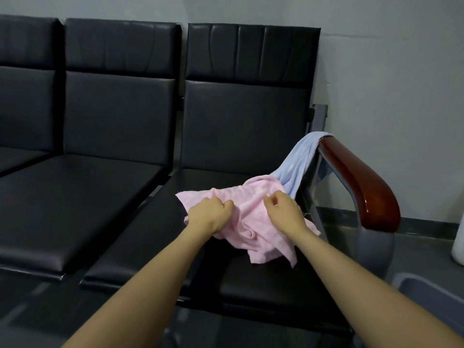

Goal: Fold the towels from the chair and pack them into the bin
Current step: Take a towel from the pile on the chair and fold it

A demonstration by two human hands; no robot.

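Two hands take the pink towel (pixel 253 209) on the right chair seat (pixel 251 290).
Left hand (pixel 208 212) and right hand (pixel 283 209) each pinch its soft, light, limp cloth; corners probably give better hold.

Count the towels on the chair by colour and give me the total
Pink towel: 1, crumpled on the seat, gripped by both hands
Blue towel: 1, draped over the armrest
Total: 2

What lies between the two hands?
In the head view, only bunched pink towel lies between the left hand and right hand; both pinch it.
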